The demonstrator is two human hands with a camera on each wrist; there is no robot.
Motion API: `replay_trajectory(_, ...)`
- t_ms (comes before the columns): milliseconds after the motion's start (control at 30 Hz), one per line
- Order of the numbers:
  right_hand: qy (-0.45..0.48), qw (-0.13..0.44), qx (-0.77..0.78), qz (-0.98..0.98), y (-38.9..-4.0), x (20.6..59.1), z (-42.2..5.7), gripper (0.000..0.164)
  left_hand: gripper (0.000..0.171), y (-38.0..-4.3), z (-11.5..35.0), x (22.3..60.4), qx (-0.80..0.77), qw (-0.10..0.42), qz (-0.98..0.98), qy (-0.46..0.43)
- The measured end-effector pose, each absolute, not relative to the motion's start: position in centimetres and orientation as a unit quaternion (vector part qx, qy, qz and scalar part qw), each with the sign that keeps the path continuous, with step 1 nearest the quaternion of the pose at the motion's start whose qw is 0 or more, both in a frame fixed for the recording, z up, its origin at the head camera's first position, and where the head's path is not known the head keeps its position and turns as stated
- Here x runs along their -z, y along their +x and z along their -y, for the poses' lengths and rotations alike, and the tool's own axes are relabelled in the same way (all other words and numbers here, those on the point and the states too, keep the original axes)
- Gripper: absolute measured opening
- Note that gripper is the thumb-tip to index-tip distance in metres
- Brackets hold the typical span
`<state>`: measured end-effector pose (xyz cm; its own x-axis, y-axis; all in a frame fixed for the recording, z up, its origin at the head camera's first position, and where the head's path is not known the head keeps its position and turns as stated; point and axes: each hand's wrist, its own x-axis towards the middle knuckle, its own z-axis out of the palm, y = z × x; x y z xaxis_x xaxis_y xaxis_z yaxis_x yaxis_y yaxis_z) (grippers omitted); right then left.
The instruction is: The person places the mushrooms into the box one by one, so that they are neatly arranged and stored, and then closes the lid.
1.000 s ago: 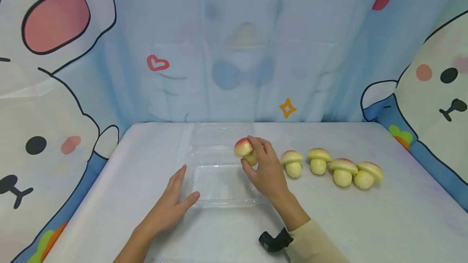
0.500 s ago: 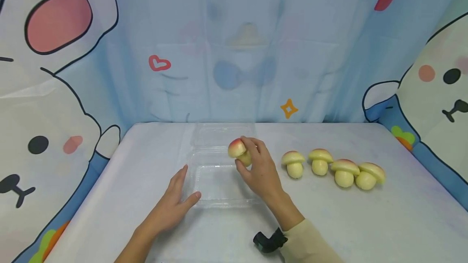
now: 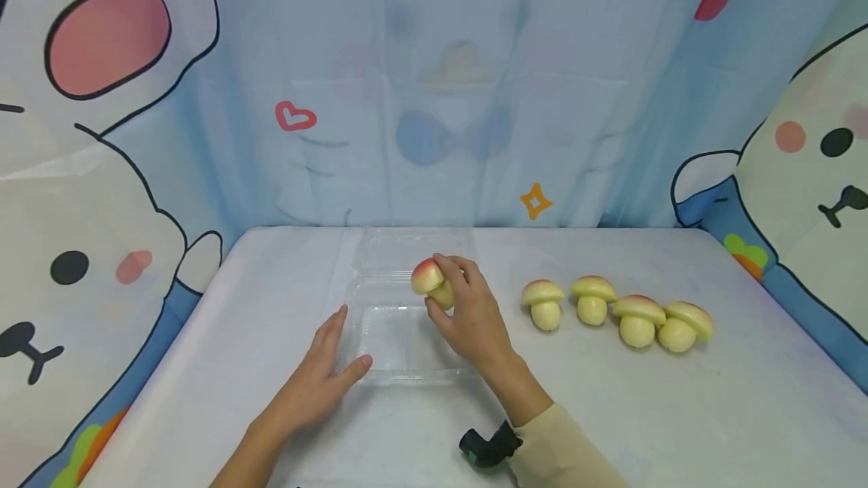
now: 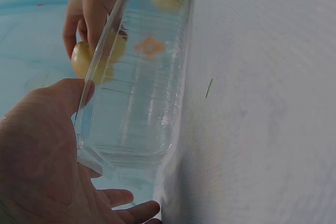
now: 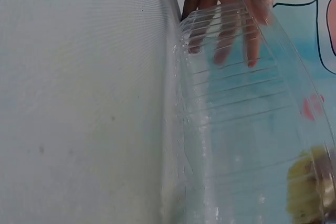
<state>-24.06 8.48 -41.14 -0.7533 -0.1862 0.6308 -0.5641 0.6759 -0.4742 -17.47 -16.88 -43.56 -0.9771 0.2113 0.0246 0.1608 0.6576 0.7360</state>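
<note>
Head view: a mushroom (image 3: 430, 281) was pinched by the right hand (image 3: 472, 321) over the clear box (image 3: 386, 341), whose left edge was perhaps steadied by the left hand (image 3: 317, 388), fingers spread, gripping nothing.

You have a glossy, clear plastic box (image 3: 386, 341), smooth mushrooms (image 3: 637, 331) on the right, a matt, cloth-covered desk (image 3: 678, 428) and a far, creased fabric backdrop (image 3: 583, 96).

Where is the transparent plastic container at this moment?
In the head view, the transparent plastic container lies left of centre on the white table, beside the left hand and left of four loose mushrooms.
</note>
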Motion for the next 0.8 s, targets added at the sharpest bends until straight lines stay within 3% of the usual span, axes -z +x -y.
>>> replay_trajectory(800, 0.255, 0.193, -0.325, 0.89, -23.8, 40.9, -5.0, 0.061, 0.09, -17.6, 16.9, 43.8, -0.399, 0.028, -0.909, 0.112)
